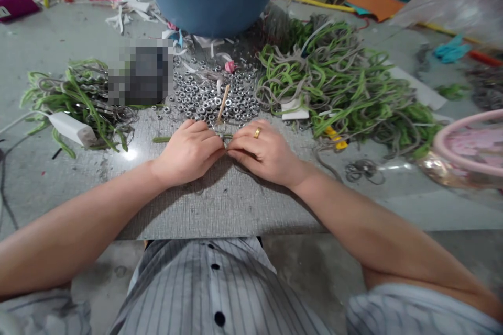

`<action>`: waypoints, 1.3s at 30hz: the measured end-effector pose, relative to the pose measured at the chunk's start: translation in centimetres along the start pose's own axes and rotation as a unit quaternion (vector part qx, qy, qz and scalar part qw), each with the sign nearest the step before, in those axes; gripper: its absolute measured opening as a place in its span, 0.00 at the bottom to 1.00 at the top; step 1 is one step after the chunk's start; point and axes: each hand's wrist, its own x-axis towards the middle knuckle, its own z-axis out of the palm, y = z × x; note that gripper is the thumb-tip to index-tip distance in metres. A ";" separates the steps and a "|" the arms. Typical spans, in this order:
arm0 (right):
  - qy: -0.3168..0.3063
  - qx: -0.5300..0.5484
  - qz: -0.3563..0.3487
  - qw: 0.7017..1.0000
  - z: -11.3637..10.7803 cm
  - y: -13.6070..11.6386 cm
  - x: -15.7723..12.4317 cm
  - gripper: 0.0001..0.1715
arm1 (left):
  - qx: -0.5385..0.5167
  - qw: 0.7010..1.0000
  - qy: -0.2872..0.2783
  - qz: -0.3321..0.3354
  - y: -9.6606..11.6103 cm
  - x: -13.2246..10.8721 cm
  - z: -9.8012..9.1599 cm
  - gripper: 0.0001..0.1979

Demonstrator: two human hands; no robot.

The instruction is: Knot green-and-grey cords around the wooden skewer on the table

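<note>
My left hand [192, 149] and my right hand [269, 151] meet at the fingertips over the table, both closed in a pinch. Between them runs a green and grey cord [161, 140], its green end poking out left of my left hand. A small shiny metal ring [219, 126] shows at the cord just above the fingertips; how it is joined is hidden by the fingers. Right behind my hands lies a spread of small metal nuts [196, 98], with a thin wooden stick [223, 102] among them.
A big blue basin [208, 2] stands behind the nuts. Tangled green and grey cords [334, 78] are heaped at right; a bundle of cords with metal pieces [84, 94] lies left beside a white charger block [73, 128]. A pink-rimmed item [467, 138] sits far right.
</note>
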 end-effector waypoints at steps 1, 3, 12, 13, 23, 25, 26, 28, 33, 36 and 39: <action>-0.007 0.007 -0.001 1.000 0.0 0.0 0.0 0.14 | -0.004 1.000 -0.001 0.002 0.0 0.0 0.0 0.15; -0.023 0.020 -0.006 1.000 -0.1 0.1 0.0 0.13 | -0.011 1.000 -0.008 0.006 0.1 0.0 -0.1 0.16; -0.072 0.007 -0.008 0.997 -0.2 0.5 -0.2 0.12 | -0.004 1.000 -0.026 0.008 0.1 0.0 0.2 0.15; -0.070 0.007 -0.006 0.997 -0.1 0.5 -0.3 0.12 | -0.002 1.000 -0.025 0.004 0.1 -0.1 0.2 0.14; -0.041 -0.056 0.011 0.998 -0.1 0.9 -0.3 0.12 | -0.005 0.999 -0.024 -0.043 -0.1 -0.1 0.0 0.11; -0.037 -0.076 0.012 0.996 -0.1 0.9 -0.3 0.13 | 0.000 0.999 -0.027 -0.047 -0.1 -0.1 0.0 0.11; -0.037 -0.085 0.015 0.996 -0.1 0.9 -0.3 0.13 | 0.003 0.998 -0.029 -0.048 -0.1 -0.1 0.0 0.11; -0.041 -0.097 0.021 0.994 -0.2 0.9 -0.3 0.14 | 0.008 0.998 -0.029 -0.048 -0.1 -0.1 0.2 0.10; -0.060 -0.100 0.014 0.993 -0.3 0.8 0.0 0.15 | 0.018 0.998 -0.025 -0.046 -0.3 -0.1 0.5 0.09; -0.066 -0.102 -0.001 0.993 -0.2 0.7 0.2 0.16 | 0.017 0.999 -0.026 -0.045 -0.4 -0.1 0.6 0.09; -0.071 -0.108 0.005 0.992 -0.1 0.7 0.3 0.16 | 0.018 0.998 -0.034 -0.046 -0.5 -0.1 0.7 0.09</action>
